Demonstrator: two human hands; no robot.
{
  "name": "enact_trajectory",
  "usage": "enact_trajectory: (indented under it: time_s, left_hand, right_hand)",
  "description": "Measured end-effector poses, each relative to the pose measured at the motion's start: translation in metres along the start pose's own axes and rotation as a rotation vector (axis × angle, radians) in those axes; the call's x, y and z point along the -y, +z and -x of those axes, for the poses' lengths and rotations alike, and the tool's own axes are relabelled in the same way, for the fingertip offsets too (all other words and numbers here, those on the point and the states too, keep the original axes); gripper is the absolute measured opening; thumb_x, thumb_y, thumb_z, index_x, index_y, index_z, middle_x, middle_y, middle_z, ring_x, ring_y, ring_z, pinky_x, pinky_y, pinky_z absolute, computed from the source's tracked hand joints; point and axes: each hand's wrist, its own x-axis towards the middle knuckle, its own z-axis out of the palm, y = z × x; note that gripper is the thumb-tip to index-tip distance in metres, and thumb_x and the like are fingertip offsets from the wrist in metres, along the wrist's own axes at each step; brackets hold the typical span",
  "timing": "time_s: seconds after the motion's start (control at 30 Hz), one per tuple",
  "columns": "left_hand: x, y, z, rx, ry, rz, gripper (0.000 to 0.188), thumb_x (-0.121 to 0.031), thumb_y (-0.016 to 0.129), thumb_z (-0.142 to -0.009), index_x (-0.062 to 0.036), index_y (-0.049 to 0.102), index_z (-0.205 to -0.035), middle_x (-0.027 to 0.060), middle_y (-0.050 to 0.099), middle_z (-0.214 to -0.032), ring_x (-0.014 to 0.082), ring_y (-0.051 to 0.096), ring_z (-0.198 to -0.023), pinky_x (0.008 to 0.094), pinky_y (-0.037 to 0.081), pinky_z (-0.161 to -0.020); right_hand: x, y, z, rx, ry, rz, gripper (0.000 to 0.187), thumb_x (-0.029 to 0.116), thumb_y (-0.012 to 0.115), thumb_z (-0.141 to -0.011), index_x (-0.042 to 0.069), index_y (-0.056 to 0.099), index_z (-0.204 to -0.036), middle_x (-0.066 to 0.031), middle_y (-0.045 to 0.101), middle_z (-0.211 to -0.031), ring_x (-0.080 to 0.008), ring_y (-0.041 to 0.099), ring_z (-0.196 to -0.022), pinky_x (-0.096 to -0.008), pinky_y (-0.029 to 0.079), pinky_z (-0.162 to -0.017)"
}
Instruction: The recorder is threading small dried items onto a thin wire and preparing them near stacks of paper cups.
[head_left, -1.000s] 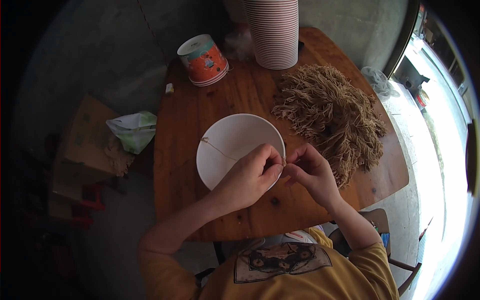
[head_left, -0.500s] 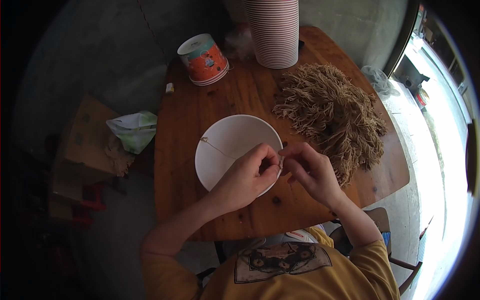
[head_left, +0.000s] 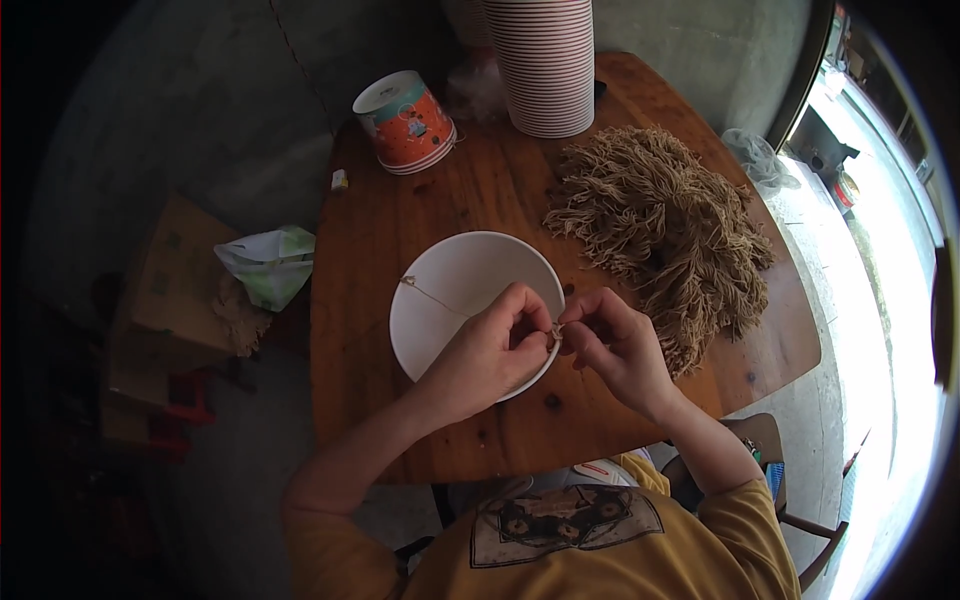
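Note:
A white paper tub (head_left: 412, 335) stands open side up on the wooden table. A thin tan string (head_left: 434, 297) runs across its mouth from a knot at the left rim. At the right rim, my left hand (head_left: 490, 350) is closed, thumb and fingers pinching the string's end. Facing it, my right hand (head_left: 625, 350) pinches at the same small knotted bit, just outside the rim. The fingertips partly cover the knot. Right of the tub lies a large heap of tan strings (head_left: 665, 225).
Upturned orange printed tubs (head_left: 408, 125) stand at the table's far left. A tall stack of white tubs (head_left: 545, 70) rises at the back. A small white object (head_left: 340, 180) lies near the left edge. Beside the table are a cardboard box (head_left: 185, 280) and a plastic bag (head_left: 268, 262).
Both hands have shifted slightly at the right rim, and the right fingers have drawn closer to the knot. The tub and string heap stay in place.

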Motion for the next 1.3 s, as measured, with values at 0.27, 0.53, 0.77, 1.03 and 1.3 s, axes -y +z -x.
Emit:
enact_trajectory:
  time_s: [0.27,0.53,0.77,1.03,1.3]
  left_hand:
    - [-0.004,0.002,0.0,0.038,-0.123,0.225,0.016,-0.01,0.058,-0.09,-0.001,0.05,-0.1,0.0021,0.055,-0.092,0.0086,0.055,-0.085,0.0247,0.046,-0.077]
    - [-0.007,0.002,0.003,-0.027,-0.096,0.134,0.011,-0.01,0.056,-0.09,0.0002,0.054,-0.095,0.0031,0.058,-0.088,0.009,0.055,-0.082,0.0255,0.047,-0.075]
    - [-0.001,0.006,0.003,-0.048,-0.048,0.152,0.007,-0.006,0.054,-0.089,-0.0006,0.051,-0.093,0.0023,0.056,-0.085,0.0085,0.053,-0.078,0.0253,0.046,-0.071]
    - [-0.001,0.005,0.001,-0.003,-0.118,0.198,0.008,-0.007,0.054,-0.088,-0.002,0.05,-0.094,0.0011,0.053,-0.084,0.0072,0.051,-0.076,0.024,0.045,-0.069]
    - [-0.003,0.002,0.003,0.008,-0.145,0.264,0.01,-0.009,0.055,-0.089,-0.0014,0.053,-0.096,0.0005,0.055,-0.088,0.0064,0.051,-0.081,0.0223,0.044,-0.074]
  right_hand:
    - [-0.002,0.001,0.0,-0.013,-0.091,0.041,0.009,0.008,0.057,-0.089,0.001,0.055,-0.095,-0.0045,0.063,-0.08,-0.0079,0.06,-0.065,-0.0224,0.048,-0.059]
    - [0.002,0.0,0.0,-0.008,-0.02,0.022,0.009,0.007,0.058,-0.089,0.001,0.055,-0.095,-0.0046,0.062,-0.081,-0.0086,0.06,-0.065,-0.0228,0.048,-0.059]
    - [0.001,0.001,0.0,0.0,-0.05,0.047,0.009,0.006,0.058,-0.088,0.001,0.055,-0.095,-0.006,0.062,-0.084,-0.0107,0.061,-0.071,-0.0245,0.049,-0.062]
    - [0.001,0.0,0.0,0.018,-0.068,0.069,0.009,0.005,0.057,-0.088,0.001,0.055,-0.095,-0.0065,0.062,-0.085,-0.0119,0.062,-0.074,-0.0251,0.05,-0.064]
    - [-0.001,-0.002,0.002,0.049,0.013,-0.115,0.012,0.004,0.054,-0.09,0.001,0.054,-0.101,-0.0048,0.063,-0.088,-0.0102,0.064,-0.082,-0.0231,0.049,-0.064]
